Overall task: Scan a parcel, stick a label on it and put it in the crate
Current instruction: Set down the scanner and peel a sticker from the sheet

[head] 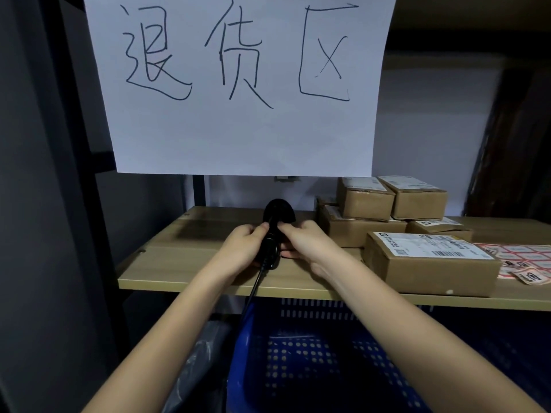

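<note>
Scanner in hand, no parcel scanned yet.
Both my left hand (pixel 243 242) and right hand (pixel 301 242) have fingers closed around the black scanner (pixel 272 234). Nearest parcel (pixel 429 263) sits untouched on the shelf (pixel 179 263) just right of my fingers, label sheet (pixel 524 257) beyond it; blue crate (pixel 298 353) below. Everything remains.
</note>
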Demonstrator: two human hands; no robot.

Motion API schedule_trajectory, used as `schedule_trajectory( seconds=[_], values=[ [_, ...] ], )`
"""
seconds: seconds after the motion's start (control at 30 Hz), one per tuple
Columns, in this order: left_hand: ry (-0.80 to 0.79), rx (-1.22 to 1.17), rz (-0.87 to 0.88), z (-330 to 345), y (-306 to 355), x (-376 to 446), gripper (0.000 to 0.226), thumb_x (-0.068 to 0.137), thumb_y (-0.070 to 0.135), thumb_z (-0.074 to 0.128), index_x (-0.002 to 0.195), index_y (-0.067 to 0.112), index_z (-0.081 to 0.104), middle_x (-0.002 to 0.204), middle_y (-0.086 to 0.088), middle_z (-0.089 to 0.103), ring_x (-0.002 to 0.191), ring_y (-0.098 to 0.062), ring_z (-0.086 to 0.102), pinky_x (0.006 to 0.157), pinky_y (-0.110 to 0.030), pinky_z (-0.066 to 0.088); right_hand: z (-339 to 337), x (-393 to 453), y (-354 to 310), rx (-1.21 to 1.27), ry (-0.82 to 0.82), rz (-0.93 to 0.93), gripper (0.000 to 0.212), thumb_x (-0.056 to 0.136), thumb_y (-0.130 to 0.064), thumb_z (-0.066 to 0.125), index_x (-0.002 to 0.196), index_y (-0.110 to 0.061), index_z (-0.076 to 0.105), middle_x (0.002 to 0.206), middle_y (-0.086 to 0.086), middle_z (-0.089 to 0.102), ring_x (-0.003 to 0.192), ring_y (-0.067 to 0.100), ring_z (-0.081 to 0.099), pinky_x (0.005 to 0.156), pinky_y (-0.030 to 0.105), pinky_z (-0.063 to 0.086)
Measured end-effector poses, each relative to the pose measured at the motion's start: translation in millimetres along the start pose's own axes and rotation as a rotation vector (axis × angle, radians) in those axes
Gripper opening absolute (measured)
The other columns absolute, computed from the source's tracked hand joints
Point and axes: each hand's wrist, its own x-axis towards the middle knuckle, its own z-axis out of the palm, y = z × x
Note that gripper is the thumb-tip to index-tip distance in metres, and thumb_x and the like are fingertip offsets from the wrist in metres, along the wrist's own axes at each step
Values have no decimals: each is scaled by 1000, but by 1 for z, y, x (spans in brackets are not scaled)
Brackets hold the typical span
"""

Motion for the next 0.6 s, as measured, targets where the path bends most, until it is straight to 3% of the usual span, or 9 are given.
schedule_trajectory(
  seconds=[0.13, 0.23, 0.3, 0.4, 0.5, 0.6],
  values=[
    [49, 111, 10, -1, -3, 0, 43, 97, 39, 36, 104, 5, 62, 100, -13, 67, 98, -27, 61, 82, -35, 44, 1, -2, 0, -53, 27, -12, 43, 94, -25, 50, 127, 0, 41, 92, 5, 55, 86, 16, 56, 73, 26, 53],
    [141, 403, 70, -2, -2, -7, 50, 97, 43, 32, 111, 4, 59, 114, -18, 62, 107, -32, 56, 88, -39, 43, -2, -11, -3, -135, 37, -61, 42, 95, -26, 46, 126, 0, 40, 87, 3, 54, 79, 14, 56, 74, 30, 53],
    [276, 683, 181, -1, 5, -21, 48, 97, 41, 33, 116, 4, 55, 118, -19, 56, 109, -34, 53, 86, -40, 44, -8, -21, -7, -292, 76, -144, 42, 94, -27, 46, 125, 1, 43, 97, 6, 56, 88, 19, 57, 82, 34, 50],
    [423, 797, 391, 6, 23, -44, 41, 95, 35, 40, 119, 5, 55, 115, -18, 54, 108, -33, 50, 79, -41, 45, -24, -42, -16, -441, 157, -366, 34, 91, -21, 49, 119, -3, 52, 99, 5, 54, 82, 13, 52, 75, 24, 40],
    [318, 661, 496, 20, 38, -56, 42, 93, 36, 45, 128, 13, 51, 119, -10, 51, 115, -26, 47, 87, -37, 44, -61, -69, -27, -555, 312, -609, 23, 88, -14, 51, 109, -8, 59, 100, 5, 57, 78, 7, 52, 76, 19, 41],
    [135, 555, 529, 41, 47, -61, 51, 89, 43, 50, 133, 19, 46, 124, -4, 48, 120, -19, 46, 98, -33, 41, -116, -93, -34, -691, 462, -651, 23, 87, -11, 50, 106, -10, 63, 104, 0, 56, 91, 10, 54, 86, 24, 42]
  ],
)
